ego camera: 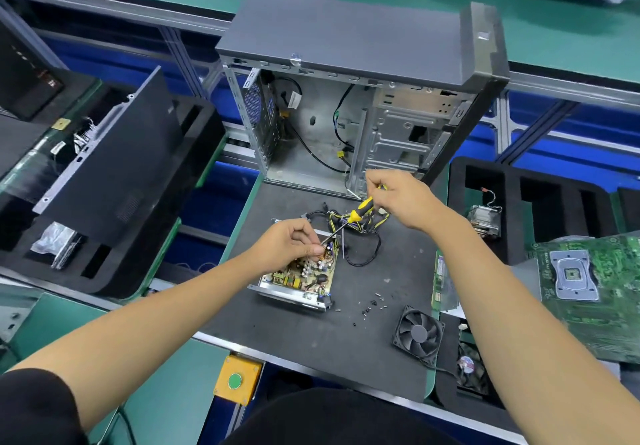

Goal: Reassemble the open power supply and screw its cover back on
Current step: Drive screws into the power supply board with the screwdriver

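The open power supply lies on the dark mat, its circuit board exposed inside a metal tray. Its bundle of yellow and black cables trails off to the upper right. My right hand grips the yellow-and-black handle of a screwdriver, whose shaft slants down-left to the board's top corner. My left hand sits over that corner with fingers curled, pinching at the screwdriver tip; what it pinches is too small to see. The cover is not clearly identifiable.
An open PC case stands behind the mat. Several small screws lie right of the supply, with a black fan nearer me. A motherboard lies at right, foam trays at left, and a yellow button box at the table's front edge.
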Motion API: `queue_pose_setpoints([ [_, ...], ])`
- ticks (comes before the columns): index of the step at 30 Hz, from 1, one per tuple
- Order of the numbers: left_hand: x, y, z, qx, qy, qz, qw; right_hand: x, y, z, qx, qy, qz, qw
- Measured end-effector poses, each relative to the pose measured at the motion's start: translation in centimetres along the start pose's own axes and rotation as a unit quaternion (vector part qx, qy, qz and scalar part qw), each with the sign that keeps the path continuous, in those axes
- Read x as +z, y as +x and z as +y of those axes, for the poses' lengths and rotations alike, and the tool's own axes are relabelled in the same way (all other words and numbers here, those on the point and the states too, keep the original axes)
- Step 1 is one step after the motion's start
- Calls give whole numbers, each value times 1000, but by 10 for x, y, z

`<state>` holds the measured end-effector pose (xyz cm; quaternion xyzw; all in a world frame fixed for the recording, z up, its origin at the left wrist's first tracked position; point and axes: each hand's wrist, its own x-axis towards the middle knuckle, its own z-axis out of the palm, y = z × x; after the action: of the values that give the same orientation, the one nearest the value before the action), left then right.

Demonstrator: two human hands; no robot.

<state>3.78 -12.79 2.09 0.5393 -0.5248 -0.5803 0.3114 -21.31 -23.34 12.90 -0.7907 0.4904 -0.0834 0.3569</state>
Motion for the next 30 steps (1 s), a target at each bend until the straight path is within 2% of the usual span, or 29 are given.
queue_pose_setpoints([
  [5, -5, 0, -4, 15, -10, -18, 1000, 5, 2, -8, 1, -11, 4, 1000],
  [11, -11, -1, -5, 22, -28, -1, 999, 5, 3, -18, 1, -20, 5, 1000],
  [20, -14, 1, -7, 7, -41, -17, 999, 11, 4, -24, -3, -12, 10, 1000],
  [30, -14, 1, -6, -3, -4, -32, 999, 10, 4, -29, -30, -91, 17, 995],
])
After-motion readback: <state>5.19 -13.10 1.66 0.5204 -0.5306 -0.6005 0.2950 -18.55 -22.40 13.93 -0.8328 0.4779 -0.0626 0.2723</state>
